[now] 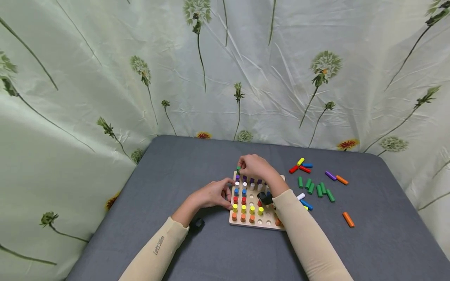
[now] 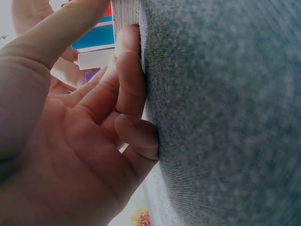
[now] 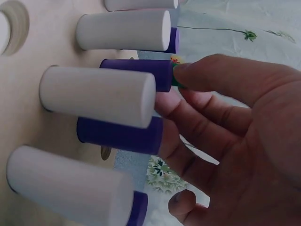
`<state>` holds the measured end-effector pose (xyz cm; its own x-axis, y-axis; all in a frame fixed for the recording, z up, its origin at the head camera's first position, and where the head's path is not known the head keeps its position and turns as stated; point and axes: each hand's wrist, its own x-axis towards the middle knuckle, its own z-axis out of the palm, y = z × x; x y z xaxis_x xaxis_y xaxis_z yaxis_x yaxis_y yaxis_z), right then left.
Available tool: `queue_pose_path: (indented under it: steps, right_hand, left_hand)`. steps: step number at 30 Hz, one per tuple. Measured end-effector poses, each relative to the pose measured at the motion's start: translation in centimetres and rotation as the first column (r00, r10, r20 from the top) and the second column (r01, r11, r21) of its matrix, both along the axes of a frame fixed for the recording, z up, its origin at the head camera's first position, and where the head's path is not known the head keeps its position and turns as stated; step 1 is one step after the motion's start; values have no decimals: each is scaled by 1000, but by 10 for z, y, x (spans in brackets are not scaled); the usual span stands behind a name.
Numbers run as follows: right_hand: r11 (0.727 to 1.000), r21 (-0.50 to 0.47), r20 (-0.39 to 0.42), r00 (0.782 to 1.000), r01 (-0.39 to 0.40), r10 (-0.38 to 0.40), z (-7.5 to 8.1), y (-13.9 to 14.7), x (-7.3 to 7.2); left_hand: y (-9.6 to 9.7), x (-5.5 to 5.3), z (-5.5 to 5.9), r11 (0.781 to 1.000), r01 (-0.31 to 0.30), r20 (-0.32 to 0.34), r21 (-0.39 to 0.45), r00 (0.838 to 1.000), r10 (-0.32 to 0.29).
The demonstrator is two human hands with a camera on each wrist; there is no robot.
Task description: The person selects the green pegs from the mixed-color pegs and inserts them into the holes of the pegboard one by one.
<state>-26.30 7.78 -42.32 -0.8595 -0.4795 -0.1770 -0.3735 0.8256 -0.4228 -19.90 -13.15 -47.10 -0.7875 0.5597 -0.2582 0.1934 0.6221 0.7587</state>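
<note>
A wooden pegboard (image 1: pixel 246 223) lies on the table with rows of coloured pegs standing in it. My right hand (image 1: pixel 256 166) pinches a green peg (image 1: pixel 238 170) between thumb and fingers above the far left corner. Purple pegs (image 3: pixel 141 74) and white pegs (image 3: pixel 99 94) stand close to that hand in the right wrist view; the green peg is mostly hidden there. My left hand (image 1: pixel 212 194) holds the board's left edge, with curled fingertips (image 2: pixel 129 40) against its side. Beside it stand white, blue, red and yellow pegs. The right forearm hides part of the board.
Several green pegs (image 1: pixel 311 188) lie loose right of the board. Behind them is a small pile with a red peg (image 1: pixel 293 169). An orange peg (image 1: pixel 348 219) lies farther right, and a blue peg (image 1: pixel 306 204) lies by the right sleeve. A patterned curtain (image 1: pixel 225 78) hangs behind the table.
</note>
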Motion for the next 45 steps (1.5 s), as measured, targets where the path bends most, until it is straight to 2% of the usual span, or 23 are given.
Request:
queue_pose_path:
  steps: [12, 24, 26, 28, 31, 33, 35, 41, 45]
  right_hand:
    - [1000, 21, 26, 1000, 17, -17, -3, -4, 2]
    - [999, 15, 35, 998, 51, -52, 1, -1, 6]
    - [998, 0, 31, 997, 65, -65, 5, 2, 7]
    - [997, -22, 25, 996, 80, -80, 9, 7, 9]
    - [994, -53, -1, 996, 93, -94, 15, 16, 13]
    - [991, -78, -17, 994, 106, -108, 19, 22, 16]
    - [987, -104, -25, 992, 120, -123, 22, 30, 19]
    - [974, -164, -45, 985, 160, -169, 32, 56, 31]
    - [959, -203, -75, 974, 196, -215, 39, 77, 41]
  left_hand:
    - [1, 2, 3, 1000, 15, 0, 7, 1000, -15]
    - [5, 1, 3, 999, -23, -17, -37, 1000, 22]
    - [6, 2, 4, 997, -26, -43, -68, 999, 23]
    - [5, 3, 4, 992, -27, -100, -125, 995, 14]
    - [4, 4, 3, 976, -46, -201, -212, 980, 3]
    - [2, 5, 3, 967, -60, -239, -246, 971, -1]
    - [0, 6, 2, 966, -65, -237, -252, 971, 3]
    - [0, 6, 3, 964, -59, -162, -260, 987, 16]
    - [1, 6, 3, 960, -59, -165, -273, 986, 14]
